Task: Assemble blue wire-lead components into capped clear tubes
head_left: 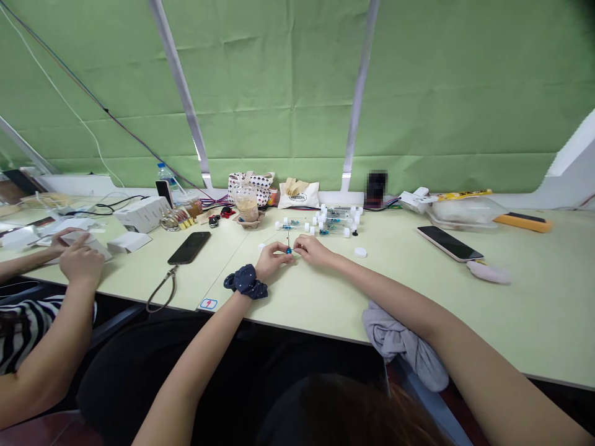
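My left hand [274, 260], with a dark blue scrunchie [246, 282] on its wrist, pinches a small blue round piece [289, 250] just above the table. A thin dark pin stands up from that piece. Close beside it on the right, my right hand [312, 249] has its thumb and fingertips pressed together; anything between them is too small to make out. Behind both hands lie several clear tubes [334, 220] with white end caps and blue parts inside. A loose white round cap [360, 252] rests to the right of my right hand.
A black phone [189, 248] with a strap lies left, another phone [450, 243] right. Behind stand an iced drink cup [246, 207] and a white pouch [299, 195]. At far left, a co-worker's hands [81, 257] hold a white box. Grey cloth [404, 344] hangs at the front edge.
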`<state>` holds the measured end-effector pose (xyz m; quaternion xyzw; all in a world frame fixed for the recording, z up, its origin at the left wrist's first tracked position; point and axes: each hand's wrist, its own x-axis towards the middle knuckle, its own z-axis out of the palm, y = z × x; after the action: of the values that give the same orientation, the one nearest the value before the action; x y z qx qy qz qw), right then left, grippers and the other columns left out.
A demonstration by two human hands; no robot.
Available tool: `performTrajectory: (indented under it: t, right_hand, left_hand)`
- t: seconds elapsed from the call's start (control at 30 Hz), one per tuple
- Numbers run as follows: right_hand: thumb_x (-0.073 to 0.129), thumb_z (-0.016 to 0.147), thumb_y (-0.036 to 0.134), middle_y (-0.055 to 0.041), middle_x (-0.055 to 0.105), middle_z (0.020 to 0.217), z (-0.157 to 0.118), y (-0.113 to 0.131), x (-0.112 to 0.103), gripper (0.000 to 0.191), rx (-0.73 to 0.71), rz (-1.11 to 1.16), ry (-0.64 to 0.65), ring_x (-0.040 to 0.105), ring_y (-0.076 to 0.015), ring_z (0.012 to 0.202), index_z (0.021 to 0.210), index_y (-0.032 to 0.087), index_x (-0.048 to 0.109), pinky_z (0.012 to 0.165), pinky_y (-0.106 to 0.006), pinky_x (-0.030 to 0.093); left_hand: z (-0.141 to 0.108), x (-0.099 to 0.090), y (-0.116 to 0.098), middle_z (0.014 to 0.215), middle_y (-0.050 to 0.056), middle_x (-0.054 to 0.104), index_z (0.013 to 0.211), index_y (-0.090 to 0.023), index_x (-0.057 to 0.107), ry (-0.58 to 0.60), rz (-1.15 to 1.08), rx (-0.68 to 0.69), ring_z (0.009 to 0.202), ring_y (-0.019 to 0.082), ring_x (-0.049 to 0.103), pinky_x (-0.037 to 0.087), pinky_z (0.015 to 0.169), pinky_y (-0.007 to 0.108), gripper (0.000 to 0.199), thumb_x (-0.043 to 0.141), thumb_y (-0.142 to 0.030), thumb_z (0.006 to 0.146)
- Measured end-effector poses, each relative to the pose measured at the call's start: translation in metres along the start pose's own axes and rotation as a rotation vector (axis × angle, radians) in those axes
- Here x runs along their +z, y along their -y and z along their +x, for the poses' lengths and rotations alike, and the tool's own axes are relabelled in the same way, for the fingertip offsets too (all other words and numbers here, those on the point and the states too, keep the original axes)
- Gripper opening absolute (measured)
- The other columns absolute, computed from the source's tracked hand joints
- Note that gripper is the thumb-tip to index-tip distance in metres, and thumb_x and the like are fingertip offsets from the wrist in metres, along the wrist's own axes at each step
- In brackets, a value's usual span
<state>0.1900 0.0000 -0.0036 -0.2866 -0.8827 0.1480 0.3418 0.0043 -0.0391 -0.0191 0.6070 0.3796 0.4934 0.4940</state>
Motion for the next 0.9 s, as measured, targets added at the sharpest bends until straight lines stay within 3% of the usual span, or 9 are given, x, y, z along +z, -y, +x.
performTrajectory:
  t: [0.2, 0.47, 0.9]
  right_hand:
    - [0.048, 0.083, 0.008, -0.0026, 0.054, 0.084, -0.001, 0.007, -0.003, 0.012, 0.118, 0.107, 0.067, 0.047, -0.0071, 0.054, 0.076, 0.014, 0.055, 0.059, -0.023, 0.039]
    - [0.051, 0.084, 0.012, -0.0039, 0.059, 0.079, 0.0, 0.002, 0.002, 0.011, 0.125, 0.001, 0.011, 0.053, -0.014, 0.075, 0.076, 0.015, 0.057, 0.07, -0.025, 0.038]
    - [0.053, 0.08, 0.009, -0.0022, 0.055, 0.073, 0.0, 0.001, 0.008, 0.012, 0.077, 0.033, -0.092, 0.05, -0.014, 0.07, 0.07, 0.016, 0.052, 0.066, -0.025, 0.038]
  left_hand:
    - [-0.001, 0.001, -0.001, 0.08, 0.002, 0.065, 0.082, -0.014, 0.057, 0.003, -0.001, 0.011, 0.071, 0.02, 0.069, 0.054, 0.077, 0.04, 0.042, 0.082, -0.036, 0.056]
    - [-0.001, 0.001, -0.001, 0.083, 0.003, 0.066, 0.082, -0.015, 0.058, 0.011, 0.018, 0.025, 0.073, 0.02, 0.069, 0.055, 0.078, 0.04, 0.043, 0.082, -0.038, 0.056]
    - [-0.002, 0.001, -0.001, 0.087, 0.002, 0.063, 0.081, -0.014, 0.055, 0.024, -0.04, 0.015, 0.076, 0.021, 0.07, 0.055, 0.083, 0.043, 0.042, 0.081, -0.038, 0.059]
